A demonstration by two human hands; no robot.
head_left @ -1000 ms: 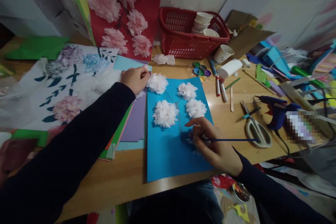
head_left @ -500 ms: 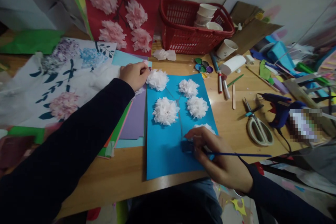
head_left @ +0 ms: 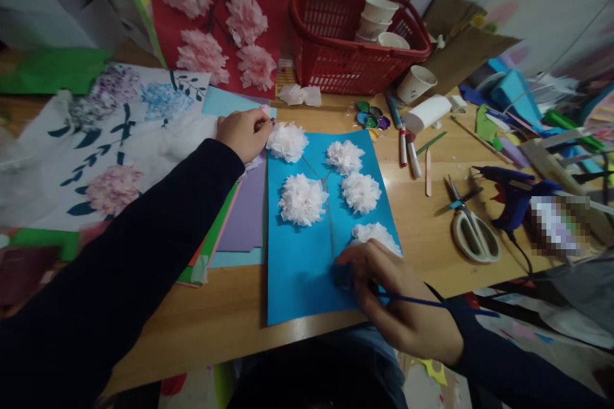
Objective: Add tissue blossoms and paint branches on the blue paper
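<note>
A blue paper sheet (head_left: 300,281) lies before me with several white crumpled-tissue flowers (head_left: 302,199) on it. Thin grey lines (head_left: 330,223) run between the flowers and down the sheet. My right hand (head_left: 407,313) is closed round a thin paintbrush (head_left: 417,300) over the sheet's lower right part; its blue handle sticks out to the right. Fingers and shadow hide the brush tip. At the sheet's upper left corner, beside a flower, my left hand (head_left: 244,133) rests with curled fingers. A small shiny dark-red spot shows at its fingertips; what they pinch is unclear.
Behind stands a red basket (head_left: 355,67) with paper cups. Paint pots (head_left: 371,118), markers (head_left: 403,147), scissors (head_left: 472,230) and a glue gun (head_left: 515,195) lie to the right. Coloured papers (head_left: 242,217) and a flower picture (head_left: 115,188) are at left.
My right hand has moved slightly downward, and the brush handle now slants down to the right instead of lying level. My left hand stays at the sheet's corner. The view has shifted a little.
</note>
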